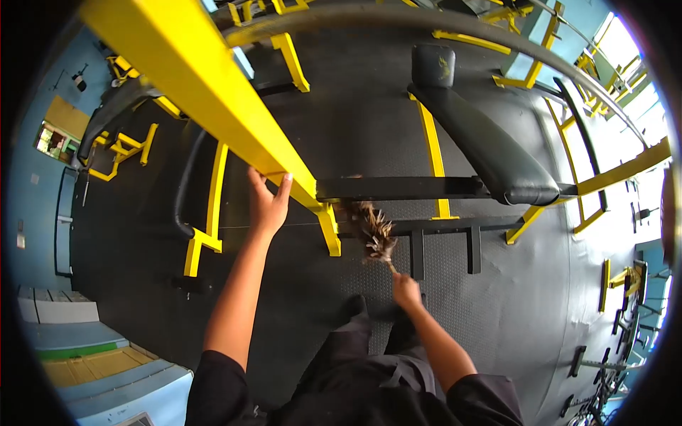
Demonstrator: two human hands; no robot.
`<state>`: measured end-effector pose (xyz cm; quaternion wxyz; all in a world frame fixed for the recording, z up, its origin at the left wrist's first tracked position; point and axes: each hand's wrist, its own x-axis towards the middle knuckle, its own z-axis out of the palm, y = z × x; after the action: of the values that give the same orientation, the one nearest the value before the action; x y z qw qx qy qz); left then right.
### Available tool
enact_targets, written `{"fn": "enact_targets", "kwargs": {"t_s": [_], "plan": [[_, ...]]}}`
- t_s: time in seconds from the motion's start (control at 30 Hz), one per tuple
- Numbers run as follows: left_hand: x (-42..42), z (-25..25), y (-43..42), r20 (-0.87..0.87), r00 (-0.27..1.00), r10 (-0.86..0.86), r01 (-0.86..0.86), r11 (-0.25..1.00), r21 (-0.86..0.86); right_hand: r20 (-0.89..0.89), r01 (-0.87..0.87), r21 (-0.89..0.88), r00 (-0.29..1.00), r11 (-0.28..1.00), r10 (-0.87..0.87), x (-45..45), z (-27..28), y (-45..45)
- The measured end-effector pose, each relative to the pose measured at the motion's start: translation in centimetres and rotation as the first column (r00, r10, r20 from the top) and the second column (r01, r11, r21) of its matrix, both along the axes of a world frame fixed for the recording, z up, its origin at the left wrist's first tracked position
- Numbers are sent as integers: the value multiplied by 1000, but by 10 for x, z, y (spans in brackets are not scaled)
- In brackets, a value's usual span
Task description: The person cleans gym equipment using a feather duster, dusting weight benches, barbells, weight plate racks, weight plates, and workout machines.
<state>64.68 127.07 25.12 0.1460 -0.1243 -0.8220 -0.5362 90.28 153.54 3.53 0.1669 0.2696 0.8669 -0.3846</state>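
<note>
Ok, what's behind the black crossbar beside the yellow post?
The feather duster, held in the right hand, appears to run behind the crossbar; a brownish bit, perhaps feather tips, shows beyond, against dark floor. What lies between is covered by the crossbar.

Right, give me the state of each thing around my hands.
Left hand: thumb and fingers spread, against the yellow steel beam
Right hand: closed around the duster's handle
Feather duster: held, feathers splayed; contact with crossbar unclear
Yellow steel beam: fixed to the frame, slanting across the view
Black crossbar: uncovered
Long black bench pad: bare
Small black pad: marked with a yellowish patch
</note>
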Motion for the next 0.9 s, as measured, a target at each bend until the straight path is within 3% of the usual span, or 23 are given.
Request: {"fn": "enact_targets", "kwargs": {"t_s": [0.07,0.1,0.13,0.17,0.2,0.27,0.3,0.37,0.47,0.53,0.63,0.73,0.8,0.9], "plan": [[-5,-38,-1,44,993,113,-110,991,-72,-22,33,-132,999,991,-37,-6,-38,-47],[-5,-58,0,18,990,142,-140,987,-74,14,-31,-214,999,976,35,-10,-58,-69],[-5,-79,0,-8,986,165,-165,983,-81,122,90,-384,991,919,-47,-15,-75,-93],[2,-95,1,91,984,155,-148,986,-76,207,217,-439,969,872,-137,-18,-94,-115],[11,-116,2,120,984,130,-118,988,-101,241,255,-449,958,856,-159,-20,-111,-140],[37,-161,7,274,948,165,-131,982,-136,565,462,-320,794,827,-225,-13,-142,-169],[52,-186,3,350,924,156,-96,979,-181,588,483,-318,775,816,-229,-3,-152,-173],[81,-219,4,464,880,106,-6,977,-212,301,254,-337,941,907,-152,13,-165,-181],[105,-246,7,557,829,54,95,968,-234,248,271,-213,944,939,-216,46,-193,-136],[104,-250,16,532,847,-13,188,942,-277,157,337,-61,933,940,-324,67,-225,-83],[86,-235,52,413,902,-127,280,901,-333,77,649,103,750,754,-656,69,-228,-20],[64,-215,109,128,934,-334,353,798,-489,91,497,53,861,866,-500,82,-232,20],[49,-199,158,-43,863,-504,405,738,-540,182,378,98,903,921,-390,84,-212,53],[39,-175,228,-47,787,-615,461,637,-618,27,563,157,819,811,-573,90,-232,89]]}}
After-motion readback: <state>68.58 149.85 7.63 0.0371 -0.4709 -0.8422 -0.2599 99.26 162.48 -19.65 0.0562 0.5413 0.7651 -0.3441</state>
